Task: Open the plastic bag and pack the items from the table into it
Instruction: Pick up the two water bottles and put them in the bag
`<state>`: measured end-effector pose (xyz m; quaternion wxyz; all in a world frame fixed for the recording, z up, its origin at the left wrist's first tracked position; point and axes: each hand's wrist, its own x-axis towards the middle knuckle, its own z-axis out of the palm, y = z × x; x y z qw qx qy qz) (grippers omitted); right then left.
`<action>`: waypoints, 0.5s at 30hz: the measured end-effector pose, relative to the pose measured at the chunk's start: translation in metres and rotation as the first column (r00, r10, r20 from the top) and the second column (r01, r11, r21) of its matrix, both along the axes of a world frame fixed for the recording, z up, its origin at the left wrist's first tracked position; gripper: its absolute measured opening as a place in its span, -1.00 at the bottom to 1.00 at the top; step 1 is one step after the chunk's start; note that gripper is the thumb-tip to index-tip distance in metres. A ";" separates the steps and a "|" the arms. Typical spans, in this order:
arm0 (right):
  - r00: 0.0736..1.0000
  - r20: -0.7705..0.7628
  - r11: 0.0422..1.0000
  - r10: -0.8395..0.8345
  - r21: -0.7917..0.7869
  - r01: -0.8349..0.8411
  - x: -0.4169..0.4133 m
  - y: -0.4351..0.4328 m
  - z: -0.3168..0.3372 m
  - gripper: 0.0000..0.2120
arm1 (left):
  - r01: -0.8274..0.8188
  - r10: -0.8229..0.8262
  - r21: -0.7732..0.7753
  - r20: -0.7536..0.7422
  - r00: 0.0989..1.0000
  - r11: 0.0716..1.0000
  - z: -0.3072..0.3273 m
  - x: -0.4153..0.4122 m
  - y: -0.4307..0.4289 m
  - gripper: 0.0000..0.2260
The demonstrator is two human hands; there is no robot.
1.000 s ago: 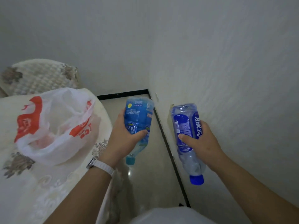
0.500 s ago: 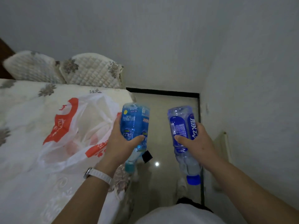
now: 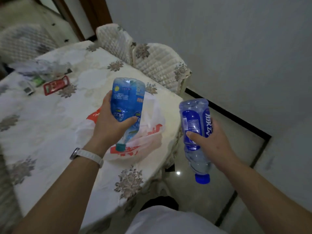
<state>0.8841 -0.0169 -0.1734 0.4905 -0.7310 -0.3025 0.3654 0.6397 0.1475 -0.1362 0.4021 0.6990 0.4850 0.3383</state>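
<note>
The fingers of the left hand wrap a light blue bottle, held cap-down over the white and red plastic bag lying on the surface. The right hand grips a dark blue bottle, cap-down, beyond the surface's edge, above the floor. A red packet lies farther back.

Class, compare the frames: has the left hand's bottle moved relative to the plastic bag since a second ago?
Yes. The light blue bottle in the left hand now hangs over the plastic bag; earlier it was right of the bag, over the floor.
</note>
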 end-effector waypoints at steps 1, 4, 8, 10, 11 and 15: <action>1.000 -0.002 1.000 0.027 0.007 -0.027 -0.002 0.013 0.002 -0.39 | -0.028 0.028 0.004 -0.007 1.000 1.000 -0.002 -0.006 0.008 -0.22; 0.997 0.013 0.997 0.081 0.018 -0.081 -0.010 0.049 0.005 -0.42 | -0.099 0.099 -0.006 -0.008 0.995 0.995 -0.010 -0.019 0.032 -0.17; 0.989 0.022 0.988 0.148 0.030 -0.149 -0.016 0.094 0.014 -0.37 | -0.100 0.100 -0.006 -0.017 0.995 0.995 -0.029 -0.024 0.057 -0.14; 0.987 0.021 0.987 0.158 0.041 -0.159 -0.019 0.113 0.020 -0.39 | -0.071 0.070 -0.016 -0.029 0.997 0.997 -0.039 -0.023 0.062 -0.13; 0.988 0.020 0.986 0.154 0.054 -0.155 -0.020 0.123 0.022 -0.40 | -0.037 0.037 -0.011 -0.047 0.998 0.999 -0.044 -0.024 0.064 -0.14; 0.991 0.023 0.984 0.134 0.115 -0.135 -0.033 0.158 0.027 -0.41 | 0.116 -0.118 -0.022 -0.183 0.976 0.993 -0.057 -0.037 0.066 -0.05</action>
